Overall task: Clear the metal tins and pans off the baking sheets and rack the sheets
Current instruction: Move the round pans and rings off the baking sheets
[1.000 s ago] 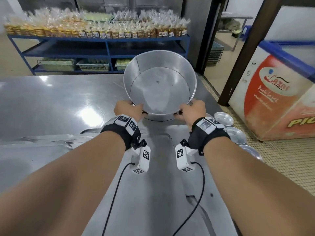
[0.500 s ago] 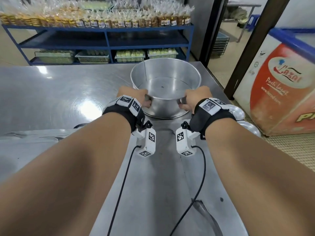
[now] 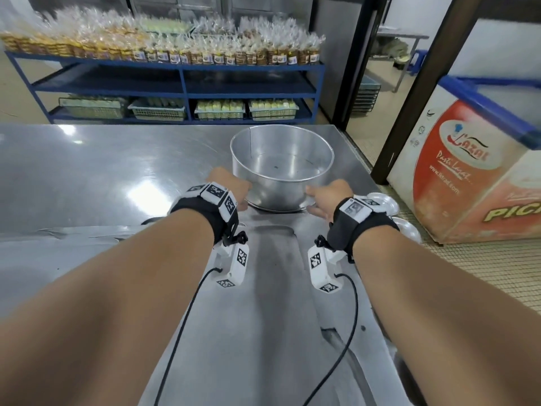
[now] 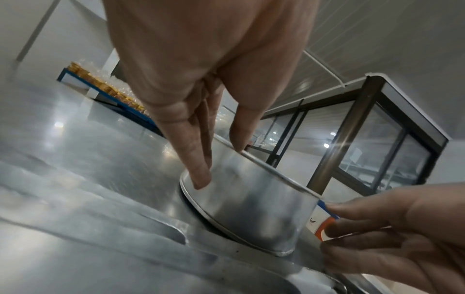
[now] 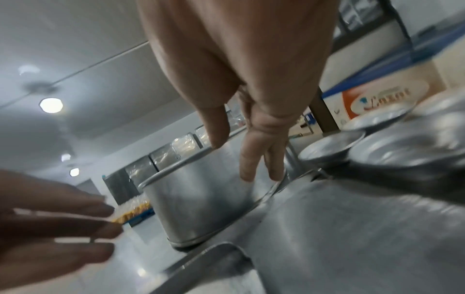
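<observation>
A large round metal pan (image 3: 281, 183) stands upright on the steel table (image 3: 102, 171), just beyond the far edge of a baking sheet (image 3: 272, 303). My left hand (image 3: 231, 186) is at its left side; in the left wrist view the straight fingers (image 4: 201, 179) touch the pan (image 4: 251, 199) wall and the thumb meets the rim. My right hand (image 3: 322, 197) is at the pan's right side, fingers straight and a little off the wall. In the right wrist view the fingertips (image 5: 246, 175) hang in front of the pan (image 5: 196, 202). Nothing is held.
Small round tins (image 3: 386, 202) (image 5: 329, 147) sit at the table's right edge behind my right wrist. A second sheet (image 3: 73, 247) lies to the left. A blue shelf of bagged goods (image 3: 175, 83) stands beyond the table; a chest freezer (image 3: 468, 177) stands on the right.
The pan went from tilted up in both hands to standing flat on the table. Both hands have loosened their grip; the right one has drawn slightly away.
</observation>
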A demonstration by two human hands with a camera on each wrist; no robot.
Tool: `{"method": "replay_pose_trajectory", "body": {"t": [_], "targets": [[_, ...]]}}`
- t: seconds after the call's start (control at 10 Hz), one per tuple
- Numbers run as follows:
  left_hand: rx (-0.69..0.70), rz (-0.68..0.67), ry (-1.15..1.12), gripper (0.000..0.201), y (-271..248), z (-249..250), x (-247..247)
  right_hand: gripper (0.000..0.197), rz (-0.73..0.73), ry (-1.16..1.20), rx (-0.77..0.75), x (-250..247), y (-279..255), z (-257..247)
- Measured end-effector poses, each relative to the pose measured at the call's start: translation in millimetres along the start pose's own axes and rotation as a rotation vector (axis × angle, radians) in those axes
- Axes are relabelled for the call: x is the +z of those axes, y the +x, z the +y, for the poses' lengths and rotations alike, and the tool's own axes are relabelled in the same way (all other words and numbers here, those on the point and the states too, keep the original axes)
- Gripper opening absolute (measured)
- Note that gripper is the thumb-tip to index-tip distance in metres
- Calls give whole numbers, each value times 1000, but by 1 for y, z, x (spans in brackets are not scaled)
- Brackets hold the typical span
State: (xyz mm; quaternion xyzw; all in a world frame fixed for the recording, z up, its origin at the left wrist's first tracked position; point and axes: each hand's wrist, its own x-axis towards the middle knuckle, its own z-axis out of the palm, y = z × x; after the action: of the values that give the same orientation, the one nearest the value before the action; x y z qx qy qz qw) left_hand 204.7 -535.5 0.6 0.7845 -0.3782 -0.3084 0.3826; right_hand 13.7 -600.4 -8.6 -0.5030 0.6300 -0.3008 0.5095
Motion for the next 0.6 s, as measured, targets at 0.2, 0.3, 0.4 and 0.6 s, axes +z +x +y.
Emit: {"method": "replay_pose_trajectory", "body": {"t": [0.2,0.3,0.4,0.6], "targets": [[16,-42,248,18,-46,7,-69,18,-24,-539,-164,-3,-70,-24],[88,-56,428,27,-83,8,-121,20,58,-666,-264,19,-111,-40],[190,-59,577,30,-121,-2,-176,21,-20,-695,-344,49,-167,-60],[196,-46,711,33,-182,-46,-288,17,-161,-825,-441,127,-277,-88]]}}
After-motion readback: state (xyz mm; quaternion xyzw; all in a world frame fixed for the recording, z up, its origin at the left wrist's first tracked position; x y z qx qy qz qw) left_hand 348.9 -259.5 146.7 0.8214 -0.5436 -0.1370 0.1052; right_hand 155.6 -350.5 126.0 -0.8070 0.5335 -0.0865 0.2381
